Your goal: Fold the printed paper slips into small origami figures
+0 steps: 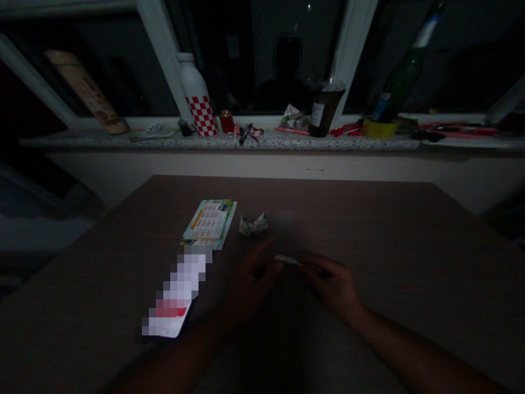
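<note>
In the dim light, a small pale piece of folded paper (288, 260) is between my two hands, above the brown table (369, 219). My right hand (330, 279) pinches its right end. My left hand (256, 279) is at its left end, thumb and index finger apart, with the thumb tip close to the paper. A folded paper shape (253, 225) with two raised points stands just beyond my left hand. Left of it lies a stack of printed sheets (210, 221).
A lit phone (176, 295), partly blurred out, lies left of my left forearm. Behind the table, the granite windowsill (266, 143) holds a checkered bottle (199, 98), a dark cup (324, 112), a green bottle (404, 76) and a tan flask (88, 90).
</note>
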Tool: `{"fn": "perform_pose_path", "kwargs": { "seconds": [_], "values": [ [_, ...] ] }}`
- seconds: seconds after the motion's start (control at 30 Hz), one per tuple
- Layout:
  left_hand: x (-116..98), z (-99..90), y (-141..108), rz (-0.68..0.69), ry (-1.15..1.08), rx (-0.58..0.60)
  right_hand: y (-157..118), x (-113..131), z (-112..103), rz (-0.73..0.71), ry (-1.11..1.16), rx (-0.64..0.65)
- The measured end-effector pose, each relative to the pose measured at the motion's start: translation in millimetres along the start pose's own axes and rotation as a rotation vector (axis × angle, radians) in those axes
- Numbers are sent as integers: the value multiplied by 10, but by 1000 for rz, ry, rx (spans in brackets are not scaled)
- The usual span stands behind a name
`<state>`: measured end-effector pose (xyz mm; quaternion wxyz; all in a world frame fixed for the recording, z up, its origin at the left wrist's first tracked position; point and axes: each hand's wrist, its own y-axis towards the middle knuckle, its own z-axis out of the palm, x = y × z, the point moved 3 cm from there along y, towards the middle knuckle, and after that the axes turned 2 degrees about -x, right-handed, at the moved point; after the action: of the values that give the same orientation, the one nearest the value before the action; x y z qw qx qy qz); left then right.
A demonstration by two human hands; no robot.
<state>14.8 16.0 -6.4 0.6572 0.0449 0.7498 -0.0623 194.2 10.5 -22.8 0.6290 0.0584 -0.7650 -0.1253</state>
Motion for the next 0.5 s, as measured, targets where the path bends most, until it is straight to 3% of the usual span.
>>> {"fn": "perform_pose_path", "kwargs": {
  "seconds": [0.2,0.5],
  "values": [
    [-28,15,-11,35,35,42,7,54,-6,-59,-75,21],
    [-68,7,-21,48,-1,40,-1,33,46,108,131,157]
  ]
}}
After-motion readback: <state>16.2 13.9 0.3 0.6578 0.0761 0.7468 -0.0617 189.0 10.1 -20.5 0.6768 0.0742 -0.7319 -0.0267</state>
